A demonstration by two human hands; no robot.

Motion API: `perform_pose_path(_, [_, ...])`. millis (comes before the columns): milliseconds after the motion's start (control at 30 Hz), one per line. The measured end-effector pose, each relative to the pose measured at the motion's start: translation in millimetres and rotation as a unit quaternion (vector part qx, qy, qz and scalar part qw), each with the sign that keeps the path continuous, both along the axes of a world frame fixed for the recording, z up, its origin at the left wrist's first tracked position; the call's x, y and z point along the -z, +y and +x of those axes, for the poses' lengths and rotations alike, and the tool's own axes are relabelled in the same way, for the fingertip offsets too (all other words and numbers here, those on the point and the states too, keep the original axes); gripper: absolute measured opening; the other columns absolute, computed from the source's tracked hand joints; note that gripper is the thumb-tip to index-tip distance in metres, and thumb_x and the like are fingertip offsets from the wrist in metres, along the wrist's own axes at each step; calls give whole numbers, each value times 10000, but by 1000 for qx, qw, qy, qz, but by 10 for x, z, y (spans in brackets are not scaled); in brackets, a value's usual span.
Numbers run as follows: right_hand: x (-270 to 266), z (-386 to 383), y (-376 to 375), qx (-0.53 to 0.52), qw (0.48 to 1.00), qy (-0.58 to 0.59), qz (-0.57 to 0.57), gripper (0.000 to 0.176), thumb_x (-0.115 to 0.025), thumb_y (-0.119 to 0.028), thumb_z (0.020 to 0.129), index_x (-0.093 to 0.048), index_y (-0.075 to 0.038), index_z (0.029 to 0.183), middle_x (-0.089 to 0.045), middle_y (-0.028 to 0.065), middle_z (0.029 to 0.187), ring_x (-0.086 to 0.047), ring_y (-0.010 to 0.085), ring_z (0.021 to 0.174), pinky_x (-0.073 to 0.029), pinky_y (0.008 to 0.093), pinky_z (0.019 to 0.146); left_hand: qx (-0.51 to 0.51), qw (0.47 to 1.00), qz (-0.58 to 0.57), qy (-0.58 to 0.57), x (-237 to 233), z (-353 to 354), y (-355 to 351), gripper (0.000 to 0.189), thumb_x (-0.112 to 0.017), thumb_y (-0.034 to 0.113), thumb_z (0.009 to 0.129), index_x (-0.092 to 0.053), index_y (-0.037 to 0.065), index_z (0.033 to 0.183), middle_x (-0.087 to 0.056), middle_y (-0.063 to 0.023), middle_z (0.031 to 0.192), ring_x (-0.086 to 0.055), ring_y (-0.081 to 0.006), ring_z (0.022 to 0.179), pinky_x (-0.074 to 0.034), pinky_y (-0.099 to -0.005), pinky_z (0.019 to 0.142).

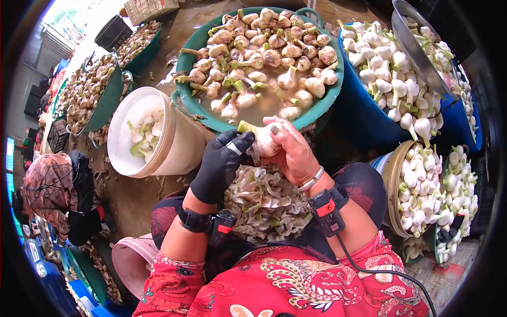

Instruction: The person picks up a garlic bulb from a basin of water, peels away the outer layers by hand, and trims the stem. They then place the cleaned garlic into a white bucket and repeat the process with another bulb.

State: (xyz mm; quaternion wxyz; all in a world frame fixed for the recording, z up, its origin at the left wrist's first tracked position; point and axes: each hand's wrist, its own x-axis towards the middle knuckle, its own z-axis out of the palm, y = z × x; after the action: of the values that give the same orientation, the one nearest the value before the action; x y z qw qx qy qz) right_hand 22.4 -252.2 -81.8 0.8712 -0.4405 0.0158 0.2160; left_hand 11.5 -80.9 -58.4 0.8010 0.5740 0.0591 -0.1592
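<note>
Both hands meet at centre frame on one wet white garlic bulb [262,140]. The black-gloved left hand [219,166] pinches its stem end and the bare right hand [294,153] cups the body. It looks light, firm and slippery, with skin that tears easily, so grip it low. At twelve o'clock sits a round green plastic basin [323,110].

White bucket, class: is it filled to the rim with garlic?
No, the white bucket holds only a few garlic bulbs at its bottom.

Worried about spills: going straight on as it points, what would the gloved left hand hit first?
The left hand touches the garlic bulb; beyond it, likely the green basin rim, depth unclear.
</note>
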Motion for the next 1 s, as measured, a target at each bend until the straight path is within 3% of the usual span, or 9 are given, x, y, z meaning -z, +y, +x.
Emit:
perform_pose_path(300, [16,15,-91,-99,989,65,84,429,-465,-346,904,-528,-35,1192,-627,105,938,-621,200,710,-496,307,580,27,970,198,-140,127,-21,121,168,-606,55,843,-644,25,1003,-663,-26,895,-621,-129,782,-508,-284,699])
perform_pose_path(433, [-44,-45,-106,-377,909,148,103,393,-475,-351,873,-585,7,991,-637,135,773,-638,235,610,-494,297,501,77,899,327,-283,127,-18,110,201,-618,-9,779,-647,35,973,-668,-12,928,-627,-136,847,-505,-296,760])
perform_pose_path(500, [16,-104,-96,-371,914,115,115,393,-522,-341,874,-578,16,1029,-635,131,782,-642,228,650,-506,297,529,96,874,359,-315,45,-77,58,255,-581,25,835,-627,32,1086,-664,-27,954,-628,-134,868,-496,-280,784])
perform_pose_path(567, [-20,-54,-147,-294,946,54,128,512,-551,-334,870,-514,71,1181,-644,190,938,-673,281,779,-555,325,633,23,996,54,-74,-47,-80,18,340,-526,71,904,-546,20,1239,-655,-44,956,-630,-145,887,-485,-270,814])
perform_pose_path(600, [-19,-21,-154,-254,957,46,136,543,-574,-334,872,-470,62,1229,-626,189,1016,-671,284,807,-555,323,650,32,985,123,-117,-40,-15,77,404,-486,132,952,-452,4,1334,-630,-49,977,-614,-138,895,-478,-260,823])
perform_pose_path(633, [-67,4,-176,-224,966,42,125,556,-589,-348,875,-445,24,1262,-614,183,1052,-668,277,832,-555,322,663,60,914,283,-284,219,108,319,410,-504,123,937,-457,-3,1324,-606,-57,1022,-606,-150,925,-488,-279,823])
perform_pose_path(700, [-58,45,-194,-172,979,41,99,521,-580,-349,892,-446,-14,1268,-611,165,1063,-668,263,842,-557,319,672,-90,996,12,-6,39,58,241,427,-527,118,909,-469,-9,1313,-589,-58,1035,-600,-161,937,-496,-295,812])
perform_pose_path(933, [-33,16,-68,-142,986,63,60,374,-558,-264,925,-507,-49,1226,-634,96,1002,-655,198,872,-543,297,716,11,999,-31,-23,-33,-68,91,421,-602,93,846,-541,-1,1252,-636,-88,1069,-606,-145,863,-497,-289,780])
perform_pose_path(1000, [23,27,64,36,993,-83,-72,175,-578,-201,899,-601,-66,1008,-620,64,941,-614,183,780,-485,285,694,5,999,18,-28,-1,-25,131,368,-608,108,853,-577,-4,1203,-655,-75,1014,-606,-137,840,-495,-277,759])
